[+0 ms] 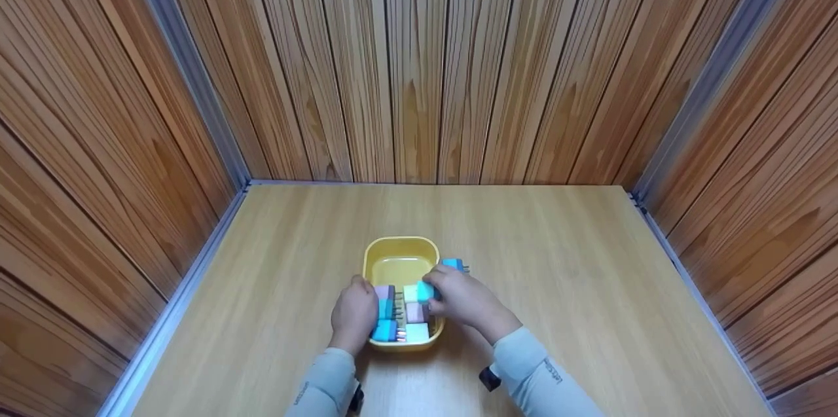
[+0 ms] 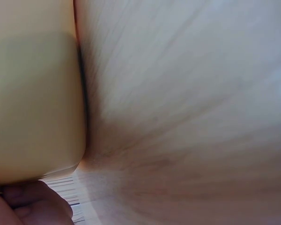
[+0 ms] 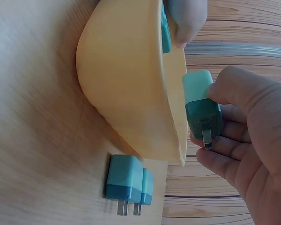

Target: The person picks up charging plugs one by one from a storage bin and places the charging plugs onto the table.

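Observation:
My left hand (image 1: 353, 314) grips the left wall of a yellow plastic bin (image 1: 400, 239). In the left wrist view its curled fingers (image 2: 44, 208) show beside the bin's outer wall (image 2: 33, 103). My right hand (image 3: 246, 126) pinches a two-tone teal charger plug (image 3: 200, 101) between thumb and fingers, at the bin's right rim. Its metal prongs point toward the lower side of that view. Inside the bin stand two rows of plugs: blue ones (image 1: 386, 330) and a lilac one (image 1: 384, 292) on the left, white (image 1: 417, 332) and lilac ones on the right.
Just outside the bin's right side, two teal plugs (image 3: 124, 177) lie close together on the wooden table (image 1: 556, 260). Wood-panelled walls (image 1: 419, 63) close off the back and both sides of the table. The bin's far part shows its bare floor (image 1: 399, 268).

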A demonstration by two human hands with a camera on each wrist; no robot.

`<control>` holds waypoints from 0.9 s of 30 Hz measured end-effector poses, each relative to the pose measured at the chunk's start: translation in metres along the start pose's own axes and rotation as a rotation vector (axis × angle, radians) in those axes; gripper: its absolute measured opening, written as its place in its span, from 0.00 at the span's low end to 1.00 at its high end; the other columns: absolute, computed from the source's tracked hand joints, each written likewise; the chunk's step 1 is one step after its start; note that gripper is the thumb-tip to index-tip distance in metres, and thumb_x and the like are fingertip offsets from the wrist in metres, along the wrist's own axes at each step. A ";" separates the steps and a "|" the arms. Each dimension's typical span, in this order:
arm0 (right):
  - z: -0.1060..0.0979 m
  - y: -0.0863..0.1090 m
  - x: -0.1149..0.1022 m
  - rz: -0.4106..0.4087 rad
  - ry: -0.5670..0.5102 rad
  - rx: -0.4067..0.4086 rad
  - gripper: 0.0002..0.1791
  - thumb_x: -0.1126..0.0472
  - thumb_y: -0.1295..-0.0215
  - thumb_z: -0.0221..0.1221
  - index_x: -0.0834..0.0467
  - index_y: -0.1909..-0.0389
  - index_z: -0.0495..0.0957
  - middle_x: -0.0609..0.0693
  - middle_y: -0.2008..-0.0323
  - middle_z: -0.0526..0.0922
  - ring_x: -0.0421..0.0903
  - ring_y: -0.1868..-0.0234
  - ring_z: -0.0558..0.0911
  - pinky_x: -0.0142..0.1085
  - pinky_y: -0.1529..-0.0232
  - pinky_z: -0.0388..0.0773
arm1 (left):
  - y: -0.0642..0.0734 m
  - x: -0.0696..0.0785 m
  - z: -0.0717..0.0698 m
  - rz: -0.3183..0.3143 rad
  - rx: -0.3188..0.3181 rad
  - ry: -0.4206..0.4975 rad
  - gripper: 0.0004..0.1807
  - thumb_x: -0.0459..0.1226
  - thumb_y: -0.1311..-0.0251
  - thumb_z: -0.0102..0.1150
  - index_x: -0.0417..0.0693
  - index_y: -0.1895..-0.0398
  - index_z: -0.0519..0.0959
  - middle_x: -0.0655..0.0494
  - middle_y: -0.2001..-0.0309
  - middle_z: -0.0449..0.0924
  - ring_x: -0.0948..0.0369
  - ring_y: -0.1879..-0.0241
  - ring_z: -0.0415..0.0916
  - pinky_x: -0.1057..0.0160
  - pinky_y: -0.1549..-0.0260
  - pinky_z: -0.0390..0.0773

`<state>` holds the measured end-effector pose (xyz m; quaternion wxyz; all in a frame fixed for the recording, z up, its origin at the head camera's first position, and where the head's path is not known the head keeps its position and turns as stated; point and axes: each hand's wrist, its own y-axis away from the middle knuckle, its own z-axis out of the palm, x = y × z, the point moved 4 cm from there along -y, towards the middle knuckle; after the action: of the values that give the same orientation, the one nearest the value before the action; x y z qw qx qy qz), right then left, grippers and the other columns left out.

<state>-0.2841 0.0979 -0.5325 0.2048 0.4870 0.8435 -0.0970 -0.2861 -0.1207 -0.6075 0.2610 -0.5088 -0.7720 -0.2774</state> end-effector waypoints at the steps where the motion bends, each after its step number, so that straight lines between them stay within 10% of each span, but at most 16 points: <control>1: -0.001 0.001 0.001 -0.004 0.000 0.002 0.27 0.51 0.31 0.66 0.54 0.34 0.76 0.49 0.39 0.78 0.46 0.43 0.77 0.47 0.36 0.76 | 0.000 0.000 0.000 0.000 0.001 0.000 0.22 0.48 0.20 0.36 0.42 0.42 0.73 0.49 0.62 0.81 0.54 0.64 0.79 0.49 0.57 0.81; 27: -0.001 0.016 0.019 -0.045 0.032 0.084 0.23 0.55 0.33 0.64 0.59 0.39 0.79 0.49 0.47 0.80 0.45 0.50 0.77 0.44 0.41 0.79 | 0.000 0.000 0.001 -0.007 0.012 -0.011 0.23 0.48 0.20 0.37 0.41 0.41 0.73 0.49 0.61 0.81 0.54 0.64 0.78 0.50 0.56 0.81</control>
<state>-0.2795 0.1214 -0.5394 0.1686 0.4775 0.8526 -0.1291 -0.2863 -0.1196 -0.6081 0.2588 -0.5062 -0.7768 -0.2710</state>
